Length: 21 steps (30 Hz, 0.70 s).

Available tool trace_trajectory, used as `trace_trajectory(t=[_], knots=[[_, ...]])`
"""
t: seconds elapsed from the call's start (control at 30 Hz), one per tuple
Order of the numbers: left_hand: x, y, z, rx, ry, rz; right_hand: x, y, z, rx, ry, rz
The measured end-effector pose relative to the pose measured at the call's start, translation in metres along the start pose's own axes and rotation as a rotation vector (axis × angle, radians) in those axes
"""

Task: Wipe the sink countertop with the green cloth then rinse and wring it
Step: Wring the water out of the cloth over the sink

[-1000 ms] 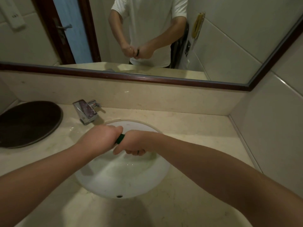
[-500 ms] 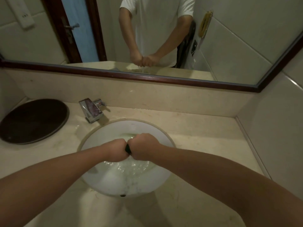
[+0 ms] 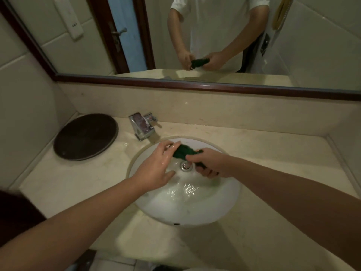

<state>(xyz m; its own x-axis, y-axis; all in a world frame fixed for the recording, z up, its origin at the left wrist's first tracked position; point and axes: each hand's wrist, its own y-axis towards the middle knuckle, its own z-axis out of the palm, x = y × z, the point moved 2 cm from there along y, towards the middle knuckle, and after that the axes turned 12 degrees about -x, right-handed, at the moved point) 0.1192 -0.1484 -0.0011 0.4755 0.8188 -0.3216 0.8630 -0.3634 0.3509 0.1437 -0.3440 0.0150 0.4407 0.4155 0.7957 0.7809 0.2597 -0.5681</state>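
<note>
The green cloth (image 3: pixel 183 151) is bunched and twisted above the white sink basin (image 3: pixel 224 204). My right hand (image 3: pixel 210 163) is closed around its right end, just right of the drain (image 3: pixel 186 165). My left hand (image 3: pixel 157 167) is wet, its fingers spread, and only the fingertips touch the cloth's left end. Water lies in the bottom of the basin. The beige countertop (image 3: pixel 273 153) around the basin looks wet near the faucet.
A chrome faucet (image 3: pixel 141 125) stands at the basin's back left. A dark round tray (image 3: pixel 86 136) lies on the counter's left end. A mirror (image 3: pixel 195 36) above the backsplash reflects my hands and the cloth. Tiled walls close in on both sides.
My two fists were pressed together, twisting the cloth. Now they have come apart: the left hand has loosened to fingertips and the cloth shows between the hands. The view has tilted down and closer.
</note>
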Motion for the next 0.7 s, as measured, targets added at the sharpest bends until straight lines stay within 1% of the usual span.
trace_trajectory(t=[0.07, 0.1, 0.17, 0.23, 0.27, 0.3, 0.33, 0.37, 0.4, 0.43, 0.47, 0.5, 0.53, 0.57, 0.67, 0.7], knots=[[-0.003, -0.006, -0.004, -0.169, 0.172, 0.162, 0.005, -0.008, -0.004, 0.199, 0.235, 0.167], [-0.006, -0.005, -0.005, -0.258, 0.202, 0.223, 0.007, -0.012, -0.003, 0.327, 0.314, 0.216], [-0.017, 0.004, -0.013, -0.441, 0.16, 0.328, 0.011, -0.018, 0.006, 0.63, 0.445, 0.273], [-0.033, 0.016, -0.024, -0.602, 0.087, 0.472, 0.015, -0.026, 0.017, 0.908, 0.54, 0.289], [-0.039, 0.022, -0.031, -0.652, 0.066, 0.56, 0.018, -0.03, 0.021, 1.009, 0.581, 0.292], [-0.043, 0.028, -0.038, -0.661, 0.045, 0.634, 0.02, -0.033, 0.023, 1.075, 0.619, 0.291], [-0.046, 0.034, -0.045, -0.629, 0.029, 0.681, 0.023, -0.035, 0.025, 1.109, 0.648, 0.283], [-0.046, 0.039, -0.051, -0.575, 0.029, 0.699, 0.025, -0.034, 0.026, 1.108, 0.66, 0.27], [-0.048, 0.043, -0.056, -0.517, 0.055, 0.684, 0.027, -0.033, 0.026, 1.073, 0.655, 0.252], [-0.05, 0.047, -0.059, -0.446, 0.107, 0.632, 0.03, -0.032, 0.025, 1.028, 0.657, 0.24], [-0.052, 0.051, -0.062, -0.343, 0.171, 0.532, 0.033, -0.031, 0.022, 0.959, 0.663, 0.239], [-0.054, 0.055, -0.063, -0.227, 0.236, 0.402, 0.035, -0.03, 0.02, 0.847, 0.644, 0.235], [-0.055, 0.058, -0.063, -0.104, 0.307, 0.28, 0.037, -0.03, 0.017, 0.698, 0.605, 0.224], [-0.055, 0.06, -0.062, -0.015, 0.368, 0.203, 0.038, -0.029, 0.016, 0.53, 0.549, 0.206], [-0.054, 0.068, -0.06, 0.078, 0.462, 0.153, 0.04, -0.028, 0.019, 0.047, 0.369, 0.11], [-0.054, 0.069, -0.059, 0.091, 0.476, 0.135, 0.039, -0.026, 0.022, -0.081, 0.322, 0.077]])
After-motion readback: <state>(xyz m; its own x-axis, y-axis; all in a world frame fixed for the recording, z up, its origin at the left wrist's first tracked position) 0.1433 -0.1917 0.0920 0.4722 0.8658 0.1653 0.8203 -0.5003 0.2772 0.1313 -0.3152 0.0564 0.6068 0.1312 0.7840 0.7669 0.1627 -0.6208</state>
